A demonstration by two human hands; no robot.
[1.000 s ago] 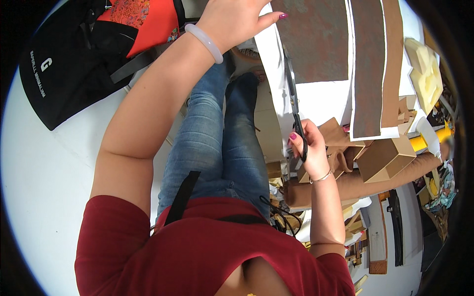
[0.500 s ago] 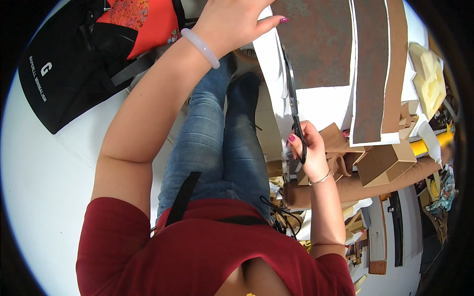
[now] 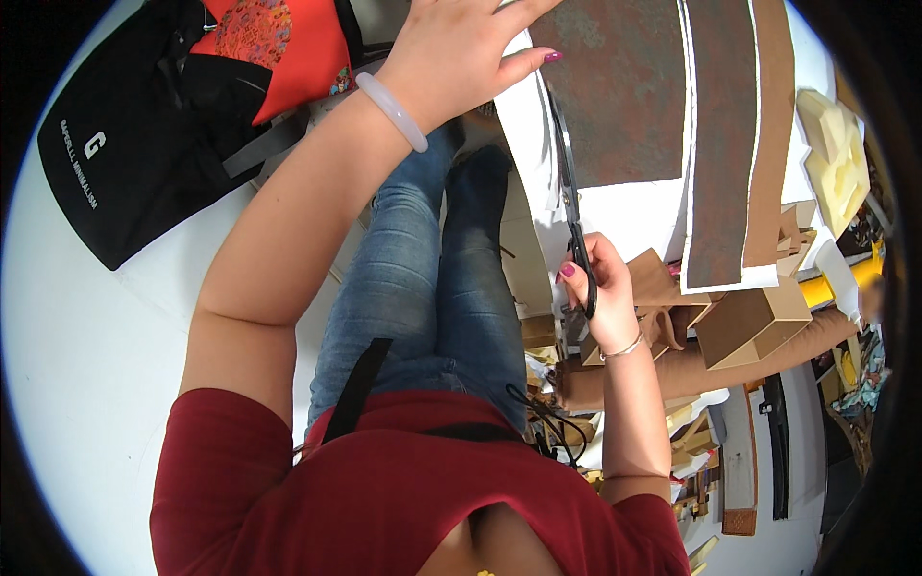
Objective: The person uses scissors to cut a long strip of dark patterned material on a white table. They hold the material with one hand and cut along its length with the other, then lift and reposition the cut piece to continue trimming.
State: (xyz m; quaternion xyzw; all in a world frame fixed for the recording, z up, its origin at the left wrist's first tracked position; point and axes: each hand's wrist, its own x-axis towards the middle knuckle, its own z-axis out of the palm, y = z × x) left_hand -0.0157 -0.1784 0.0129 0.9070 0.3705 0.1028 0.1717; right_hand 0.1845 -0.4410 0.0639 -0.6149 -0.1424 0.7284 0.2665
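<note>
1. The right hand [image 3: 607, 288] is closed around the black handles of a pair of long scissors with dark metal blades [image 3: 569, 163]. The blades point forward, away from this hand. I cannot tell if they are cutting.
2. A thin silver-coloured bracelet [image 3: 622, 349] sits on the wrist just behind the right hand.
3. The left hand [image 3: 461, 60] is farther forward and to the left of the right hand, with its thumb spread wide from the forefinger. Its other fingertips are cut off by the upper edge, so I cannot tell what they touch.
4. A smooth, pale lilac bangle [image 3: 392, 112] is around the left wrist.
5. Ahead of the right hand, and to the right of the left hand, lies a flat grey-brown sheet with reddish patches [image 3: 624, 96]. The blades run near its left edge.
6. Farther right of this sheet are a narrow strip of similar mottled pattern [image 3: 720, 144] and a plain brown strip [image 3: 772, 134].
7. Just right of the right hand stands an open brown cardboard box [image 3: 754, 324]; behind it lies a long brown roll [image 3: 711, 372].
8. Left of the left hand lies a black fabric bag [image 3: 144, 115], next to a red patterned cloth piece [image 3: 322, 58].
</note>
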